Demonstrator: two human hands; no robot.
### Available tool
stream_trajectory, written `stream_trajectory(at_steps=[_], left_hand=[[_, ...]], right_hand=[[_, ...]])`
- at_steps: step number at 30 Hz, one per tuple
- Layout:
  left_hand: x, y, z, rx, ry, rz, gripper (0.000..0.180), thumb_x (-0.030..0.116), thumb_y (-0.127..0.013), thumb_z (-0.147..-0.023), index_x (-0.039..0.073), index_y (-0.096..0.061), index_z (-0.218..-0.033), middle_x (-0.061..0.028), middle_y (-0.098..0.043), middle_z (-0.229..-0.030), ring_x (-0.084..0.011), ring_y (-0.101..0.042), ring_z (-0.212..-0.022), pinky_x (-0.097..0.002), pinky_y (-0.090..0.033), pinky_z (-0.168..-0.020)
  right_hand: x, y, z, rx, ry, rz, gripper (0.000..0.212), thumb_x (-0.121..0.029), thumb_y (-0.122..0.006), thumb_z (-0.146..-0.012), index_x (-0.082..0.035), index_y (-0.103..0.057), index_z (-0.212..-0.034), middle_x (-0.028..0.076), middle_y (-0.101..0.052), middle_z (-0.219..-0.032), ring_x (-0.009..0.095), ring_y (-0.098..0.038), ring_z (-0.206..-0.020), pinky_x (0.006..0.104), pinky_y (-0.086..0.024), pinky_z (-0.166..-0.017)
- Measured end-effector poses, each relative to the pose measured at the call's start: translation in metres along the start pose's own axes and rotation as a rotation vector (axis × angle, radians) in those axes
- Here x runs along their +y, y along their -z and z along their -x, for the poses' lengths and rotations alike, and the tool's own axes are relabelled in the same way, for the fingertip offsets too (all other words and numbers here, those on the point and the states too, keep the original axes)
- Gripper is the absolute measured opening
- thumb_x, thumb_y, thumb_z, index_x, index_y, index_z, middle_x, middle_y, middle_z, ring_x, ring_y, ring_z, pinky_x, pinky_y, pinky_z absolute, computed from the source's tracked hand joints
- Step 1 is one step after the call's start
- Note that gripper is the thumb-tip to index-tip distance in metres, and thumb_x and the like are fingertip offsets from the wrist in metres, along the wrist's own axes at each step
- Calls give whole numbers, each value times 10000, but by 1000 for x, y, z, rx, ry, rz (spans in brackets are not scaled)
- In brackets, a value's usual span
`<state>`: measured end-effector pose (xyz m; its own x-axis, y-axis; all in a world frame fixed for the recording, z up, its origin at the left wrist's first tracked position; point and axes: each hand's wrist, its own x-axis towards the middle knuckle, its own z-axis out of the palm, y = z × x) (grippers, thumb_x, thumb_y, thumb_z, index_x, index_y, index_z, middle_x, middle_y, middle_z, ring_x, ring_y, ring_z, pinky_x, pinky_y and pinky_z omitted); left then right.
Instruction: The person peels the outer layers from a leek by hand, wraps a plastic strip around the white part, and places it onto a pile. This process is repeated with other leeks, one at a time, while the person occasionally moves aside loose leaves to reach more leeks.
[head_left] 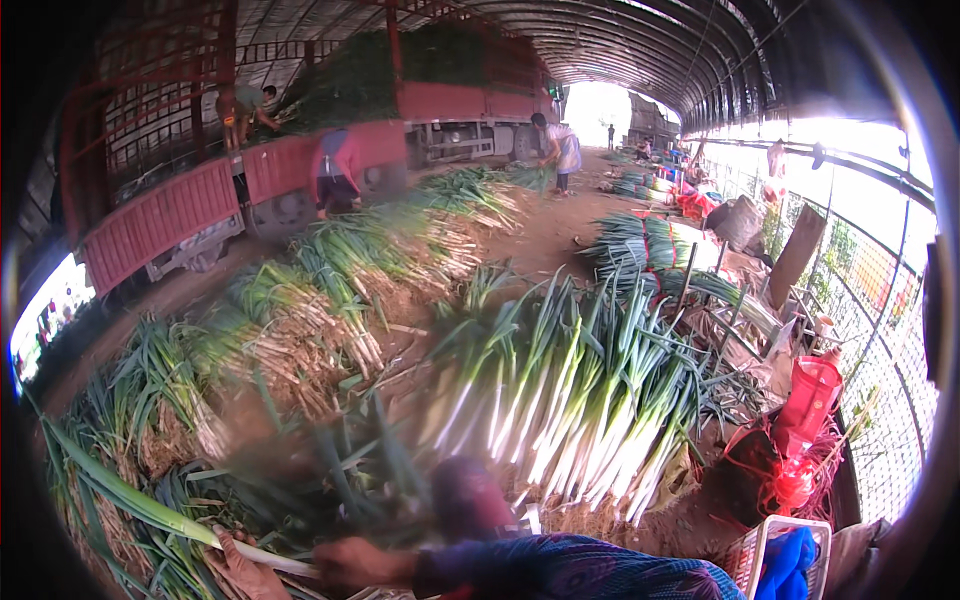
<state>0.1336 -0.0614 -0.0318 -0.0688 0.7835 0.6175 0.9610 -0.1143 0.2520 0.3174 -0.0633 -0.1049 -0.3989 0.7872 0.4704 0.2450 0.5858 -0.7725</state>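
My left hand and my right hand are low in the head view, both closed around one long leek. Its white stalk runs between the two hands and its green leaves stretch up to the left. My right forearm, in a blue and purple patterned sleeve, comes in from the lower right. A heap of untrimmed leeks with earthy roots lies right under and around my hands. A blurred dark red shape sits just above my right wrist; I cannot tell what it is.
A pile of clean white-stalked leeks lies ahead on the right. More leek rows stretch toward a red truck where people work. A red jug, a white basket and a wire fence stand on the right.
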Motion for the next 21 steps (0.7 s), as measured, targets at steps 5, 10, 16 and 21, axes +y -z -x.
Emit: stream_trajectory(at_steps=[5,10,16,21], left_hand=[[29,11,-2,-59,266,275,478,164,-488,-885,145,-467,-1363,-303,-478,-1216,-426,-503,-1069,-477,-401,-930],[6,-15,1,-69,288,572,490,128,-470,-872,187,-477,-1359,-273,-498,-1225,-416,-524,-1063,-484,-412,-927],[45,32,-10,-419,289,-53,523,177,-521,-877,164,-433,-1393,-192,-404,-1417,-373,-495,-1176,-402,-244,-1103],[-15,-34,-31,374,768,1556,358,206,-660,-878,69,-477,-1155,-63,-560,-934,-183,-548,-829,-296,-466,-711]], right_hand=[[10,-16,4,7,-48,69,239,-182,-609,-768,-30,-546,-941,218,-587,-805,409,-588,-792,478,-452,-639],[-10,-15,12,-5,47,285,189,-245,-645,-743,-63,-598,-732,156,-601,-746,343,-600,-691,439,-473,-610],[8,-35,27,-39,318,242,214,-249,-642,-723,-65,-547,-666,144,-538,-677,345,-555,-648,433,-448,-578],[-2,-18,23,78,320,121,179,-197,-624,-824,-31,-580,-874,134,-565,-765,298,-572,-711,405,-456,-642]])
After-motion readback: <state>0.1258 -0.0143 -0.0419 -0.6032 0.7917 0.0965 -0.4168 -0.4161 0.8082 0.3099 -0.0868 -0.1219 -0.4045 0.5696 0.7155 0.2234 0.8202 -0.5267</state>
